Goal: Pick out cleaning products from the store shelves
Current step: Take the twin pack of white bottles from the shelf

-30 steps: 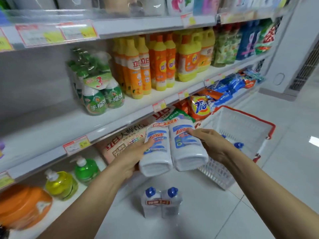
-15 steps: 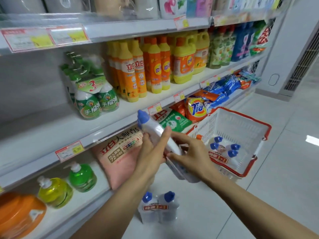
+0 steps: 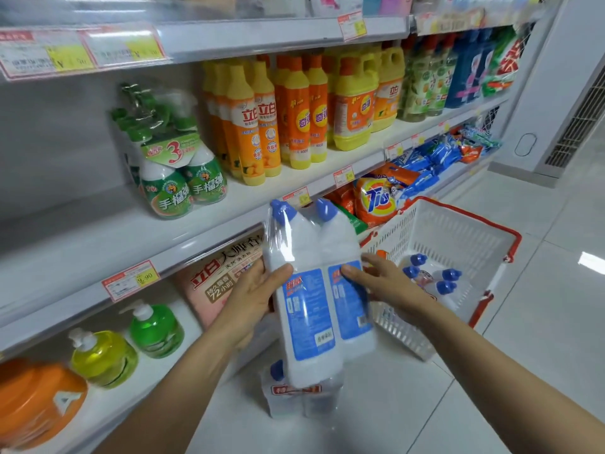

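Observation:
A shrink-wrapped twin pack of white cleaner bottles (image 3: 314,290) with blue caps and blue labels stands upright in front of the shelves, held between both hands. My left hand (image 3: 252,299) grips its left side, thumb across the front. My right hand (image 3: 386,283) grips its right side, thumb on the label. A second twin pack (image 3: 294,398) stands on the floor below, partly hidden by the held one. More blue-capped bottles (image 3: 435,280) lie in the white basket (image 3: 458,234) with a red rim, on the floor to the right.
The middle shelf (image 3: 98,244) carries green spray bottles (image 3: 176,178) and orange and yellow dish soap bottles (image 3: 294,116). Below are a pink detergent bag (image 3: 222,273), a Tide bag (image 3: 376,198), green (image 3: 154,329) and yellow pump bottles (image 3: 104,355). White tiled floor (image 3: 540,322) extends right.
The twin pack was turned from lying base-toward-me, through a tilt, to upright with the back labels facing me. Both hands kept hold of it throughout.

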Tool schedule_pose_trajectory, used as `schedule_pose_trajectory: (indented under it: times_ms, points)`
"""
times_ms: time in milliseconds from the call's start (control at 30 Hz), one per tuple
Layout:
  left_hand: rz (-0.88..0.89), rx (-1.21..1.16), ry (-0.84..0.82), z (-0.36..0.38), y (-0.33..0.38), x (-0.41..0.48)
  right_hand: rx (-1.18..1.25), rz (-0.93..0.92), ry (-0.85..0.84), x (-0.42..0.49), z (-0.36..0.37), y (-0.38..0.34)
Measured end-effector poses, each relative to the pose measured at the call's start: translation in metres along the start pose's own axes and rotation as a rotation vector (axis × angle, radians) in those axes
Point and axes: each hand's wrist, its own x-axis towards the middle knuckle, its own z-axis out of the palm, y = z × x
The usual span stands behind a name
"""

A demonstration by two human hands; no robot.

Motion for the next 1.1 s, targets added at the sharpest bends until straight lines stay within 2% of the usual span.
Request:
schedule_pose_trajectory:
  times_ms: [33, 133, 267, 333, 367, 467, 567, 633, 767, 900, 1000, 1100]
  points:
    - [-0.009, 0.026, -0.031, -0.003, -0.001, -0.002, -0.001, 0.008, -0.022, 0.000, 0.000, 0.003]
    - [-0.021, 0.031, -0.047, -0.009, -0.003, -0.005, -0.050, -0.034, 0.058, -0.001, 0.003, 0.009]
    - [0.081, 0.017, 0.014, -0.003, 0.002, -0.005, -0.208, -0.187, 0.294, 0.000, 0.017, -0.014]
    - [0.152, 0.185, 0.089, 0.002, 0.002, -0.007, -0.241, -0.330, 0.386, -0.007, 0.031, -0.038]
    - [0.174, 0.337, 0.134, 0.004, 0.002, -0.009, -0.217, -0.362, 0.370, -0.012, 0.041, -0.051]
    - [0.214, 0.791, 0.241, 0.012, 0.002, -0.017, -0.229, -0.327, 0.325, -0.018, 0.074, -0.070]
    - [0.283, 0.888, 0.300, 0.014, 0.000, -0.023, -0.263, -0.352, 0.403, -0.019, 0.087, -0.075]
    - [0.281, 0.825, 0.287, 0.010, 0.000, -0.025, -0.218, -0.390, 0.407, -0.018, 0.086, -0.077]
    - [0.202, 0.405, 0.125, -0.016, 0.004, -0.020, -0.048, -0.488, 0.328, -0.017, 0.075, -0.081]
    - [0.200, 0.322, 0.130, -0.058, 0.011, -0.006, 0.077, -0.587, 0.169, -0.017, 0.063, -0.092]
    - [0.032, 0.269, 0.040, -0.086, 0.007, -0.002, 0.131, -0.642, 0.017, -0.016, 0.065, -0.103]
    - [-0.072, 0.072, -0.047, -0.110, 0.001, -0.010, 0.221, -0.650, -0.093, -0.008, 0.078, -0.118]
